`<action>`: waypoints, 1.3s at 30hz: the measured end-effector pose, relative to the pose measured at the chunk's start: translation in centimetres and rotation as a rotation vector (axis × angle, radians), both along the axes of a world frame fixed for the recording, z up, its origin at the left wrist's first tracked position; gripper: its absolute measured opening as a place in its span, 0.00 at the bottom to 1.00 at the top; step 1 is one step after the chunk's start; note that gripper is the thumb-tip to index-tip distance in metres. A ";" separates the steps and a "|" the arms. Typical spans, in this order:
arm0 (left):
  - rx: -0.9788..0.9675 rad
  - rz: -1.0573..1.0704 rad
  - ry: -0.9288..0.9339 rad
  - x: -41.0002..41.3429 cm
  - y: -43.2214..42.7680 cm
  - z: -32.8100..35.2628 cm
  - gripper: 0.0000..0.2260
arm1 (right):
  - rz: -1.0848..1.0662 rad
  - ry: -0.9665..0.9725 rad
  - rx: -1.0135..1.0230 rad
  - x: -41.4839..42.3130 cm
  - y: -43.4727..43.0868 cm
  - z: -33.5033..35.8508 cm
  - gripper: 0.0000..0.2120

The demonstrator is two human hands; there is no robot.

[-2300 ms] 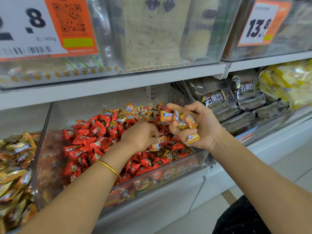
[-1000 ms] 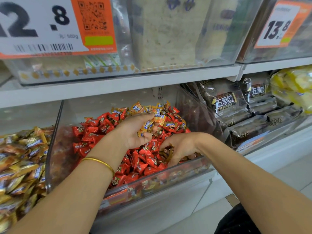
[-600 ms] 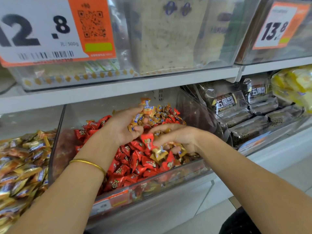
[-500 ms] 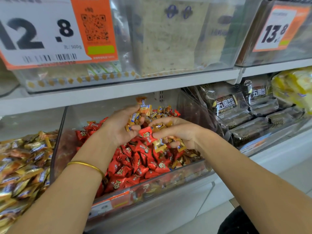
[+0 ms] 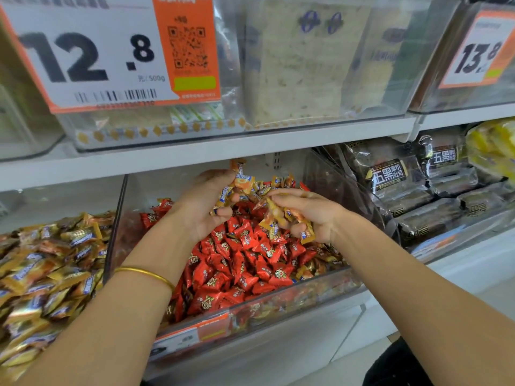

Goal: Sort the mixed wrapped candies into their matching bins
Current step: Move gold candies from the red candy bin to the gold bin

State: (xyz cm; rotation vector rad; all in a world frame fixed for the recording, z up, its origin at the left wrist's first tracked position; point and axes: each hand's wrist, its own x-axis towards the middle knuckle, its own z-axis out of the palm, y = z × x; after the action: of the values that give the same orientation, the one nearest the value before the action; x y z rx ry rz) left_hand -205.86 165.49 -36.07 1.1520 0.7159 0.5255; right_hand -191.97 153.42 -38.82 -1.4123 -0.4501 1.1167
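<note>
A white shelf (image 5: pixel 195 151) runs across the view, with clear bins standing on it and more set below it. A large price tag (image 5: pixel 83 57) reading 12.8 hangs on the upper left bin, and a smaller tag (image 5: pixel 479 57) reading 13.8 hangs on the upper right one.

Below the shelf, the middle bin (image 5: pixel 119 207) holds a heap of red-wrapped candies (image 5: pixel 239 263). Some gold wrappers are mixed in along the back (image 5: pixel 281 181) and near the front right corner. The bin to its left is heaped with gold-wrapped candies (image 5: pixel 47 274). To the right lie dark bread packs (image 5: pixel 390 174), and yellow packs (image 5: pixel 493 146) sit at the far edge.

Both forearms reach in from below, and the two hands are close together above the red heap. The left hand (image 5: pixel 206 207) is turned palm up with its fingers curled round several gold-wrapped candies, one of them sticking up above the thumb (image 5: pixel 242 182). The right hand (image 5: pixel 312 213) is turned palm down with its fingers closed on a bunch of the same gold candies (image 5: pixel 274 221), whose twisted ends hang below the knuckles. Neither hand touches the red heap.

A thin gold bangle (image 5: pixel 145 274) circles the left wrist.
</note>
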 end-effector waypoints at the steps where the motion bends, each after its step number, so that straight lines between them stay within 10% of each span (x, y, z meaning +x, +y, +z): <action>1: 0.001 -0.007 0.027 0.0 0.0 -0.1 0.02 | -0.013 0.041 0.010 0.1 -0.1 0.0 0.05; 15: -0.327 -0.144 0.048 -0.5 -0.3 0.0 0.08 | -0.074 0.396 0.038 0.2 -0.2 0.3 0.04; 27: 0.104 -0.036 0.131 -8.6 -2.1 3.5 0.07 | -0.034 0.558 0.149 -5.7 -0.9 3.7 0.16; 39: 0.313 0.351 0.229 -26.7 2.7 4.0 0.02 | 0.187 0.101 0.111 -23.1 8.3 6.9 0.06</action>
State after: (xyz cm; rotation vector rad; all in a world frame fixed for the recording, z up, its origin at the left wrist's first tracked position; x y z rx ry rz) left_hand -232.52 168.23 -32.09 1.4002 1.0712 0.8308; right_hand -215.12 161.71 -31.94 -1.2295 -0.5720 1.2874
